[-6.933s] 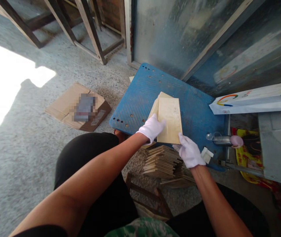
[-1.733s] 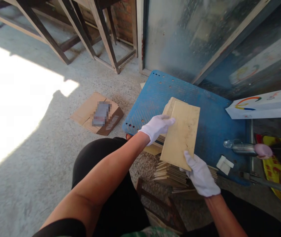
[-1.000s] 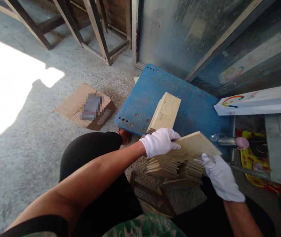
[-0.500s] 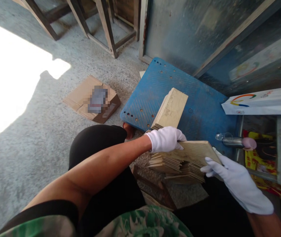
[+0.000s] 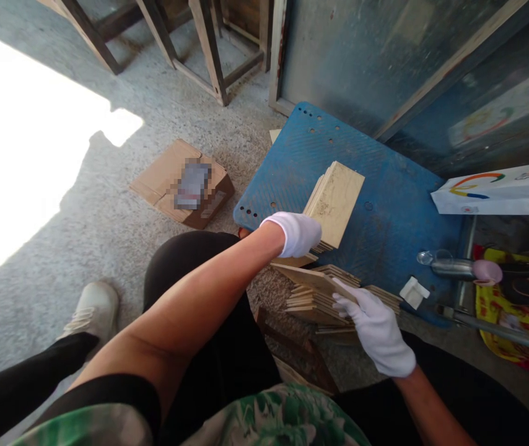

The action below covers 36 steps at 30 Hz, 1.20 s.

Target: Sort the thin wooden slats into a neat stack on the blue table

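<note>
My left hand [image 5: 295, 234], in a white glove, is at the near left side of a stack of thin wooden boards [image 5: 340, 201] on the blue plastic table [image 5: 287, 164]. Its fingers are turned away and hidden. Below it, one thin wooden board [image 5: 310, 277] lies tilted over further piled boards [image 5: 311, 302]. My right hand [image 5: 378, 331], also gloved in white, grips that board at its right end, fingers over the edge.
A cardboard box [image 5: 162, 179] with a blurred patch stands on the floor to the left. On the table's right are a metal flask with a pink end [image 5: 454, 268] and a small white piece [image 5: 414, 292]. A white printed bag [image 5: 492, 192] lies beyond, beside glass panels [image 5: 376, 56].
My left hand has let go of the board and moved up and left to the stack on the table. My right hand has moved left with the board, which now tilts differently.
</note>
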Each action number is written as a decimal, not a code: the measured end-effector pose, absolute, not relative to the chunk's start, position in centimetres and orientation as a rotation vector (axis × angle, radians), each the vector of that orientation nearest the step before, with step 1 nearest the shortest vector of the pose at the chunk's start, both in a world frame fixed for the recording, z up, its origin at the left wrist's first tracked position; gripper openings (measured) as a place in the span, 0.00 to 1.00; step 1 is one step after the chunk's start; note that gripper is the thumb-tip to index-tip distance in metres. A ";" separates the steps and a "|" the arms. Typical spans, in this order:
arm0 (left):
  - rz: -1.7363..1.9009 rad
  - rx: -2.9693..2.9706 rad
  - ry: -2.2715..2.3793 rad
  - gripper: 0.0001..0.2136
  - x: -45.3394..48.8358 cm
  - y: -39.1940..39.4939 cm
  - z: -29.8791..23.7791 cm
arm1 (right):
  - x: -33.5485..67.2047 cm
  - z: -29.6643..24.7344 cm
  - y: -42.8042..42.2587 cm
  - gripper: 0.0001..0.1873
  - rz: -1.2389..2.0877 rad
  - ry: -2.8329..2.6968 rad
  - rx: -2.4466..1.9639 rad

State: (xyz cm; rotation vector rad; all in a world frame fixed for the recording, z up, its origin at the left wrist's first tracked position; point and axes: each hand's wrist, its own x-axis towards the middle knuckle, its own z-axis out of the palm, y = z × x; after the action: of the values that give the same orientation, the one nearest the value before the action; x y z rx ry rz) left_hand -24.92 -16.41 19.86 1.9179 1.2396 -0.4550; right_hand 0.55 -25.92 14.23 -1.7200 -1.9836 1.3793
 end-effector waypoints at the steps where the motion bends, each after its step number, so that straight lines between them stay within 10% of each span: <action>1: -0.445 1.929 1.265 0.21 -25.1 -16.3 19.8 | 0.3 13.4 -25.9 0.22 1.367 -2.030 -1.674; 15: -0.282 1.919 1.426 0.20 -25.9 -16.1 19.0 | -4.3 0.8 -24.3 0.20 1.319 -2.173 -1.761; 36: -0.362 1.970 1.416 0.14 -24.9 -16.1 18.8 | -5.3 -2.8 -23.0 0.14 1.253 -2.409 -1.747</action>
State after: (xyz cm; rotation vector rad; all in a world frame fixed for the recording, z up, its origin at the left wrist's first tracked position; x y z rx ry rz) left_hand -24.94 -16.07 18.83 1.9699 1.4162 -0.3624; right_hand -5.28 -23.03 -2.76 -1.7467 -2.4085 1.2533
